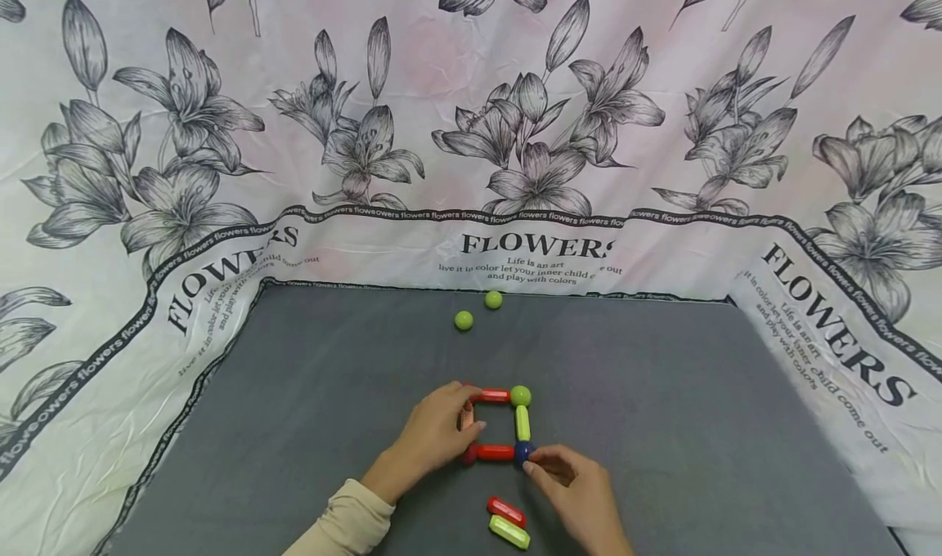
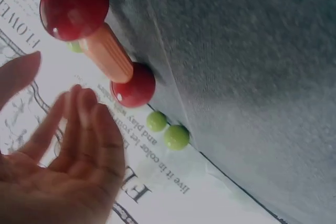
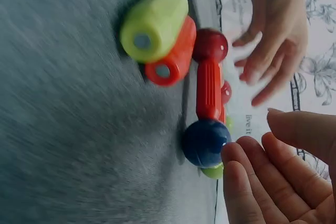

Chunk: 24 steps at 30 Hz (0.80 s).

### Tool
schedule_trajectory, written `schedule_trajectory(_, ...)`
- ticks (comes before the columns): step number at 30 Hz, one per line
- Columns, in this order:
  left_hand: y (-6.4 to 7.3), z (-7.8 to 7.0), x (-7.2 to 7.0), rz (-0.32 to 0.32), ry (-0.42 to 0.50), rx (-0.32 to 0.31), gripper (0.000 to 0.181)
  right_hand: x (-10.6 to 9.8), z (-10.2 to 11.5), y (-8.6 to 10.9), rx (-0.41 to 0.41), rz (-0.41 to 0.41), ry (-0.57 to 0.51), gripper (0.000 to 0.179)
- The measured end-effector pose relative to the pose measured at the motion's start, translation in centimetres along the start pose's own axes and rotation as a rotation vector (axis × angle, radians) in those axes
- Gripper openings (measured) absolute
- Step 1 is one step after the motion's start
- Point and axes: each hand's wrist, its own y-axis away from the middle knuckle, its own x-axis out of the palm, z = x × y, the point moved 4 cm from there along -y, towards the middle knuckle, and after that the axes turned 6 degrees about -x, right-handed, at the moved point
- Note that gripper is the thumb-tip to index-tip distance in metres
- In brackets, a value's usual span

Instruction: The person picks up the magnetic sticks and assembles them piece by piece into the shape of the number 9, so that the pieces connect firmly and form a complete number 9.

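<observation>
A square of short rods and balls lies on the grey surface. Two red rods (image 1: 495,453) form its near and far sides. A yellow-green rod (image 1: 522,423) makes the right side, an orange rod (image 2: 107,53) the left. Its corners are a blue ball (image 1: 524,452), a green ball (image 1: 521,396) and two red balls (image 2: 73,6). Beside the orange rod is my left hand (image 1: 434,425), its fingers relaxed and apart from the pieces in the left wrist view. My right hand (image 1: 577,486) has its fingertips at the blue ball, thumb held away; whether they touch it is unclear.
Nearer the person, a loose red rod (image 1: 506,510) and a loose yellow-green rod (image 1: 509,531) lie side by side. Two loose green balls (image 1: 464,320) sit toward the back edge. A flower-printed cloth (image 1: 530,253) surrounds the grey surface (image 1: 699,425) at the back and sides.
</observation>
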Motion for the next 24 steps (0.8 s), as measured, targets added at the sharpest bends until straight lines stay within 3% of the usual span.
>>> schedule_trajectory(4, 0.1, -0.8, 1.1, 0.087, -0.028, 0.147, 0.034, 0.5, -0.6, 1.2, 0.010, 0.065, 0.017, 0.021)
schedule_trajectory(7, 0.1, -1.1, 2.0, 0.148, -0.118, 0.213, 0.027, 0.9, -1.1, 1.6, -0.003, 0.135, 0.027, 0.026)
schedule_trajectory(11, 0.0, -1.4, 2.6, 0.180, -0.228, 0.237, 0.022, 1.2, -1.6, 1.6, -0.039, 0.211, 0.053, 0.029)
schedule_trajectory(17, -0.1, -1.8, 2.9, 0.176, -0.325, 0.263, 0.017, 1.5, -1.9, 1.5, -0.068, 0.282, 0.077, 0.031)
schedule_trajectory(24, -0.2, -1.9, 3.0, 0.189, -0.317, 0.263, 0.017, 1.7, -1.9, 1.4, -0.031, 0.295, 0.081, 0.028)
